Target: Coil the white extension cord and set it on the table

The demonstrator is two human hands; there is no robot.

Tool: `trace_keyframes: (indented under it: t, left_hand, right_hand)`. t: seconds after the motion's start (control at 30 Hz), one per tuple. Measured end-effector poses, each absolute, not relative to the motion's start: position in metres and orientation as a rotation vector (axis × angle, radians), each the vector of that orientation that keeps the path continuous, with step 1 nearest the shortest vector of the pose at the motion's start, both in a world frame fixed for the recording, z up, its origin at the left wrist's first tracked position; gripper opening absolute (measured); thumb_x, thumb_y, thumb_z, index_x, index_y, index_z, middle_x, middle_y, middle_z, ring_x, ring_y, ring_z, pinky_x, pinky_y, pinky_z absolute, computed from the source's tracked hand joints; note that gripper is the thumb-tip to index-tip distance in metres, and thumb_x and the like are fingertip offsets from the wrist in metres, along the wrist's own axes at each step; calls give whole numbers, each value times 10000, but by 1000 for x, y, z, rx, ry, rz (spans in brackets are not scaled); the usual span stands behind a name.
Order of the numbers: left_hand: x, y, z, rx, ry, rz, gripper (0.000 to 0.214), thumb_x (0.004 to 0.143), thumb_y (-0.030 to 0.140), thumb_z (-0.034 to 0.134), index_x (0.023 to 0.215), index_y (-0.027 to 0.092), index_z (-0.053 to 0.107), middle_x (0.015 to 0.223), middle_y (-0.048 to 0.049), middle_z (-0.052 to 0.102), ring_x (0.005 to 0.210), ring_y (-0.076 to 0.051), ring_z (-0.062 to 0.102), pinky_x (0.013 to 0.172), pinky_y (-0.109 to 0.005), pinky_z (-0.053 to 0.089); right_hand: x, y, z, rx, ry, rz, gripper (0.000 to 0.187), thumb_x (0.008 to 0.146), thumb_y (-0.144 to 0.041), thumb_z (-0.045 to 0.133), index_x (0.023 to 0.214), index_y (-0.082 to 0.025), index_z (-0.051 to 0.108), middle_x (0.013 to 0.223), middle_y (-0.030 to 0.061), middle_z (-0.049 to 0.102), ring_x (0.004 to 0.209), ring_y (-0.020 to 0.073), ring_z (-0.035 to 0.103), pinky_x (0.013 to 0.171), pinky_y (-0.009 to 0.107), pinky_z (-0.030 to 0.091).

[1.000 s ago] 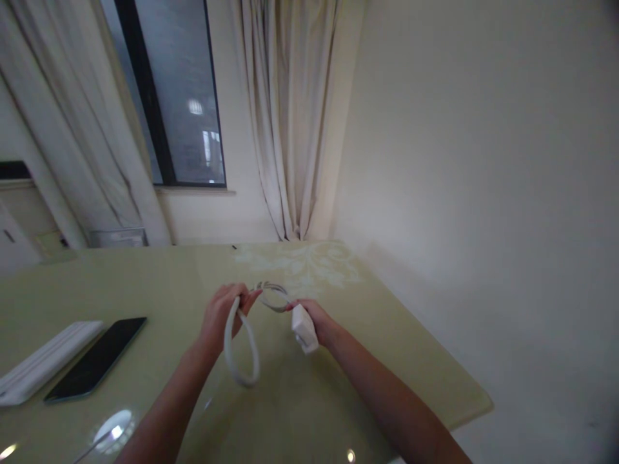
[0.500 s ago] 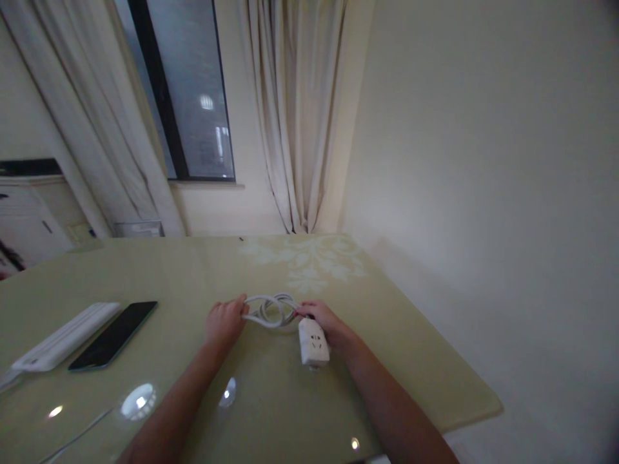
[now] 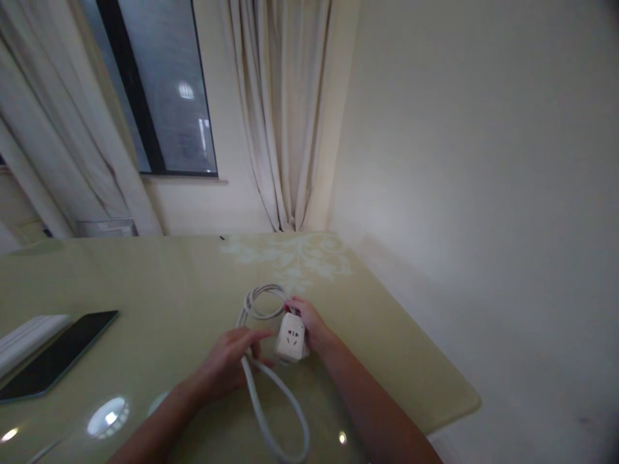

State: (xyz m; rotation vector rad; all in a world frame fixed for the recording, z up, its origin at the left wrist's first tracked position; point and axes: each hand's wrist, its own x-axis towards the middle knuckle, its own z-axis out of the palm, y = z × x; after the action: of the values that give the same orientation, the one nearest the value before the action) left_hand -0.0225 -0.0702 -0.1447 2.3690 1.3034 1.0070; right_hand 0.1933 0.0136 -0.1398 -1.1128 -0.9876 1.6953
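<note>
A small white socket block (image 3: 290, 336) with a thick white cord (image 3: 271, 406) lies on the pale green glass-topped table (image 3: 169, 290). My right hand (image 3: 307, 319) grips the block from its far side. The cord coils in a small loop (image 3: 261, 301) behind the block and runs in a larger loop toward me. My left hand (image 3: 227, 364) rests over the cord just left of the block, fingers curled round it.
A black phone (image 3: 53, 354) and a long white power strip (image 3: 24, 341) lie at the table's left. Curtains (image 3: 280, 116) and a dark window (image 3: 159, 90) stand behind the table. A plain wall (image 3: 483, 193) runs along the right. The table edge (image 3: 454, 412) is near right.
Both hands have drawn nearer to me. My left hand slid from the coil's left end down along the cord, and a long loop now trails toward me. The block turned upright.
</note>
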Motion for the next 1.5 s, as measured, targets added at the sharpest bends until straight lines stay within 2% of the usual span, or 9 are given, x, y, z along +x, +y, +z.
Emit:
trace_keyframes:
  t: [0.17,0.27,0.33,0.47,0.6,0.87,1.17,1.33,1.5]
  left_hand:
    - [-21,-81,-144,2229,1039,1198,354,1069,448,467,1037,214,731,652,-2,637,559,-137,585,601,-242,455]
    - [-31,-83,-134,1991,1091,1268,460,981,689,554,1067,241,612,614,61,491,504,-117,414,497,-226,320]
    - [-34,-87,-125,1897,1075,1285,666,870,860,561,1162,262,576,696,48,508,590,-141,441,559,-239,372]
    - [-30,-92,-105,1833,1026,1277,891,835,1002,251,952,224,669,821,-57,606,742,-211,525,697,-321,460]
    - [-23,-88,-95,1873,1056,1236,807,810,972,460,617,196,562,631,-14,489,607,-164,417,586,-291,381]
    - [-32,-78,-94,1660,1585,1347,532,816,661,700,578,203,566,577,26,417,556,-135,392,517,-255,310]
    - [-43,-71,-86,1732,1668,1310,505,851,621,614,569,205,559,593,25,401,560,-135,400,542,-276,324]
    - [-50,-65,-93,1626,1689,1269,619,763,787,646,575,199,598,563,18,423,559,-145,387,522,-275,310]
    - [-55,-67,-92,1498,1647,1463,768,836,922,448,531,222,532,548,-24,484,583,-178,409,536,-300,357]
  right_hand:
    - [194,11,-139,-1041,-961,1724,219,743,-352,813,713,-171,694,676,-14,666,578,107,538,596,263,368]
    - [194,10,-138,-981,-952,1728,260,691,-390,859,706,-168,724,828,40,755,674,126,607,662,270,425]
    - [195,10,-136,-950,-944,1727,285,649,-414,876,710,-170,741,869,60,774,728,148,638,693,279,452]
    - [197,11,-134,-918,-933,1712,323,600,-442,888,711,-174,748,883,71,784,774,167,664,718,287,473]
    - [197,11,-133,-904,-942,1696,345,597,-451,900,711,-164,746,847,76,774,753,172,669,720,302,486]
    - [197,-1,-117,-833,-965,1654,269,670,-412,871,758,-170,790,793,60,770,710,165,644,704,297,475]
    - [200,-15,-96,-720,-958,1520,243,709,-426,874,734,-200,786,889,49,773,889,203,695,950,368,504]
    - [198,-15,-99,-744,-1001,1445,241,740,-432,844,721,-201,778,944,48,745,895,194,666,927,358,499]
    - [197,-14,-101,-767,-991,1466,250,717,-423,848,690,-197,745,951,56,732,889,192,647,921,355,504]
